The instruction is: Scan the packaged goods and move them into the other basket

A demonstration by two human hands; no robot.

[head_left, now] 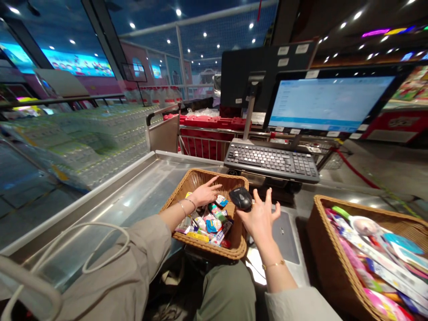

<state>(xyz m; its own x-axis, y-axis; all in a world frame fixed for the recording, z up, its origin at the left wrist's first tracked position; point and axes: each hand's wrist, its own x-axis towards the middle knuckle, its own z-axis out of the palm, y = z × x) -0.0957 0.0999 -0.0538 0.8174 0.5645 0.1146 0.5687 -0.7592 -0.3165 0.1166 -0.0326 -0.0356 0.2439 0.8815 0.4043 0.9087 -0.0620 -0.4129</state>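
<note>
A woven basket [243, 249] stands in front of me on the metal counter, holding several small packaged items [214, 223] in bright wrappers. My left hand [206, 193] reaches over its far left part with fingers stretched out and nothing visible in them. At the basket's right rim, my right hand [262, 216] has a black computer mouse [240, 198] between thumb and index finger, the other fingers spread. The mouse overlaps the rim, above the basket's inside. Part of the packages is hidden under my left hand and wrist.
A keyboard [272, 159] and a lit monitor [327, 104] stand beyond the basket. To the right is a second woven basket [321, 240] full of colourful packaged goods. A grey pad [286, 236] lies between. A pale cable [83, 227] loops at left.
</note>
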